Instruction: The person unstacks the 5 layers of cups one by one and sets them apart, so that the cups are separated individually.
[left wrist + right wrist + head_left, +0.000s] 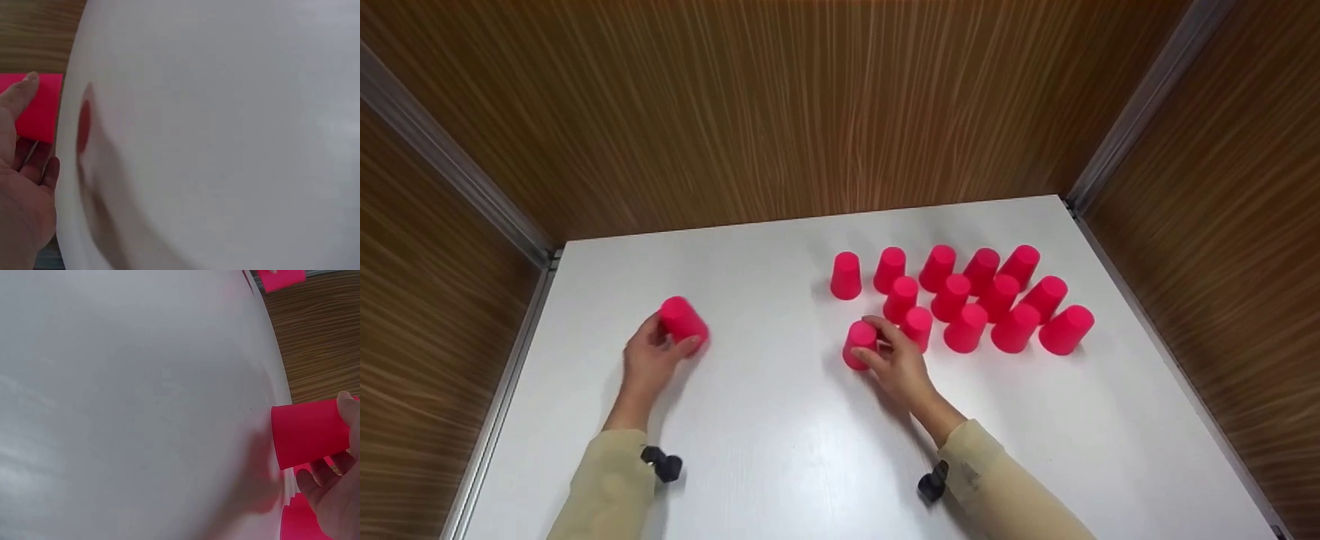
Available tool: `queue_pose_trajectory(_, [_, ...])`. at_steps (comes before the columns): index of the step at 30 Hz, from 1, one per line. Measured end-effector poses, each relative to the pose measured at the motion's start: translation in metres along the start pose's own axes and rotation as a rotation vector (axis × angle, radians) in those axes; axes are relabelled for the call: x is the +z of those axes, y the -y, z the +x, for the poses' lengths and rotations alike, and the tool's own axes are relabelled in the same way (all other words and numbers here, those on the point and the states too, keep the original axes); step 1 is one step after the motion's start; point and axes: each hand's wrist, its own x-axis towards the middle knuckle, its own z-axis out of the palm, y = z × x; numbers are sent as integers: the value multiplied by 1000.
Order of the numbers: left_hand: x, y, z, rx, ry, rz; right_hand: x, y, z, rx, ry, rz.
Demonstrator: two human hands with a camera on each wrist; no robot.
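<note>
On the left side of the table, my left hand (649,360) grips a pink plastic cup (682,319), thumb on one side and fingers on the other. The left wrist view has this cup (42,109) raised off the white surface, its reflection apart from it. My right hand (901,367) holds another pink cup (861,337) upside down at the front left of the cup group. In the right wrist view, the thumb and fingers lie round that cup (309,433) near its narrow end. Right beside those fingers stands a further upside-down cup (919,326).
Several more upside-down pink cups stand in rows at the right, among them the back-left cup (846,276) and the front-right cup (1066,330). They rest on a white table (765,450). Wood-patterned panels (810,112) enclose its back and sides.
</note>
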Motion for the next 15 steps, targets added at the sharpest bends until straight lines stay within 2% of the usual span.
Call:
queue_pose_trajectory(3, [29,-17,7,36,50,-6,-1,0,-1,-5,-4,0])
queue_pose_trajectory(8, [85,-40,15,116,99,-11,-2,-1,-3,-69,-13,-15])
queue_pose_trajectory(12, [124,-54,14,133,167,10,-2,0,-6,-67,-14,-15])
queue_pose_trajectory(15, [146,-60,12,141,219,35,-2,-1,-7,-46,-11,-17])
